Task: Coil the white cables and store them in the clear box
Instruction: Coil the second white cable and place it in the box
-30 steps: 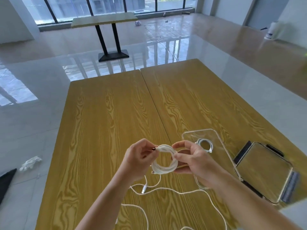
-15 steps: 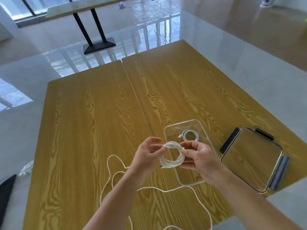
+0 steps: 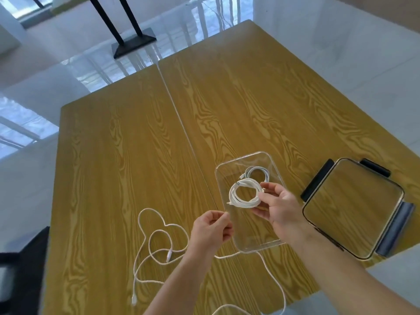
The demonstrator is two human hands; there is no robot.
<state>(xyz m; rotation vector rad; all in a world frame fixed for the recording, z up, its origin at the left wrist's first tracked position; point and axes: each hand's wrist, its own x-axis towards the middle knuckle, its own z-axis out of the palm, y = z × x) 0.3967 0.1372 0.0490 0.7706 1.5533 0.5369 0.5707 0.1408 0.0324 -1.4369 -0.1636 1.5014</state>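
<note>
Coiled white cable (image 3: pixel 244 195) pinched by right hand (image 3: pixel 278 209) over clear box (image 3: pixel 276 168).

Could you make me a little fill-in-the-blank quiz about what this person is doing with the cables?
1. The coiled cable is held by the ____ hand.
2. The clear box already contains ____ coiled cable.
3. The box's lid lies to the ____ of the box.
4. Loose cable lies on the ____.

Missing words: right; one; right; table

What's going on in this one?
A person is packing cables. The right hand holds a coiled cable over the open clear box, which already has one coil inside. The left hand holds nothing. Loose cable lies uncoiled on the table; the lid sits beside the box.
</note>
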